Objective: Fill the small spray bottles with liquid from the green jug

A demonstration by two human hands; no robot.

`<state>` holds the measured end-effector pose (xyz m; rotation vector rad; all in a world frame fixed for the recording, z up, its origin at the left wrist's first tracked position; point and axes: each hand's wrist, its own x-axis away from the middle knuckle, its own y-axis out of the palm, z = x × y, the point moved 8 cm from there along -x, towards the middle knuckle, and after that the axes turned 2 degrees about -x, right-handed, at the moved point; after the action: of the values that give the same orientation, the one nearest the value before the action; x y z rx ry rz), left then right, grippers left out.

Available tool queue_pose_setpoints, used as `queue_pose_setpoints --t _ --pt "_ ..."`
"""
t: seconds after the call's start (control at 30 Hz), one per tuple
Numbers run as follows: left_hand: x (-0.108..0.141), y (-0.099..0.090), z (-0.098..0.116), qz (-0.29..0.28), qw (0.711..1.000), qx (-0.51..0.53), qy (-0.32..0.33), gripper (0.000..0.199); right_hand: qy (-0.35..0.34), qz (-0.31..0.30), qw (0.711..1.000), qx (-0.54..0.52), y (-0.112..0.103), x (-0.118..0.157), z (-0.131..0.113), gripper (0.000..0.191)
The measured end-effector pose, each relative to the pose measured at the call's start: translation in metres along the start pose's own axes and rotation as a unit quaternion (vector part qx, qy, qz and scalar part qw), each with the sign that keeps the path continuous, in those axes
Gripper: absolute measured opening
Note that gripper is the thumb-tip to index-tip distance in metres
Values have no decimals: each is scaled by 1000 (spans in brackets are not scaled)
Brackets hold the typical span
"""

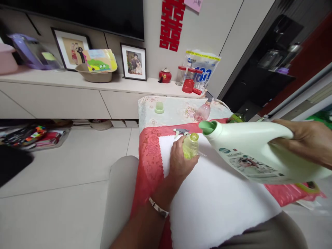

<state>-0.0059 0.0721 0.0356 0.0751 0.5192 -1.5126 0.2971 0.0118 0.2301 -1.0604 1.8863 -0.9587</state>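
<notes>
My left hand (179, 160) is wrapped round a small yellow-green clear bottle (190, 147), upright with its mouth uncovered. In my right hand (308, 138) is the handle of a large pale green detergent jug (249, 155), tilted almost level. Its uncapped green spout (207, 127) points left, a little above and to the right of the bottle's mouth, apart from it. No stream of liquid shows between them. Behind the bottle lies a grey-and-white spray head (181, 131), partly hidden by my left hand. A pale green cap (159, 107) rests farther back on the flowered cloth.
White cloth (207, 207) covers part of a red tablecloth (149, 155). A pink spray bottle (203, 111) and a dark green item (236, 118) stand behind the jug. Along the back, a cabinet (124, 87) holds framed photos, a basket (97, 74), jars and a plastic pouch.
</notes>
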Motion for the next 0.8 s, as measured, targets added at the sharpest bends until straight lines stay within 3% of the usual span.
queue_pose_setpoints --t 0.07,0.2,0.3,0.37,0.63,0.8 --pt "-1 1 -4 -10 1000 21 -14 79 23 -23 999 -31 15 8 10 37" --pt "-2 3 -10 -32 998 43 -26 78 84 103 982 -131 19 17 37 35" --pt "-2 5 -13 -55 997 52 -25 77 96 212 949 -214 23 21 54 26" --pt "-1 5 -15 -63 996 58 -32 76 96 250 928 -260 34 21 63 24" --pt "0 2 -16 -25 980 186 -73 59 85 273 887 -363 95 18 82 26" --pt "-1 1 -26 15 982 170 -80 62 81 257 882 -386 119 19 88 25"
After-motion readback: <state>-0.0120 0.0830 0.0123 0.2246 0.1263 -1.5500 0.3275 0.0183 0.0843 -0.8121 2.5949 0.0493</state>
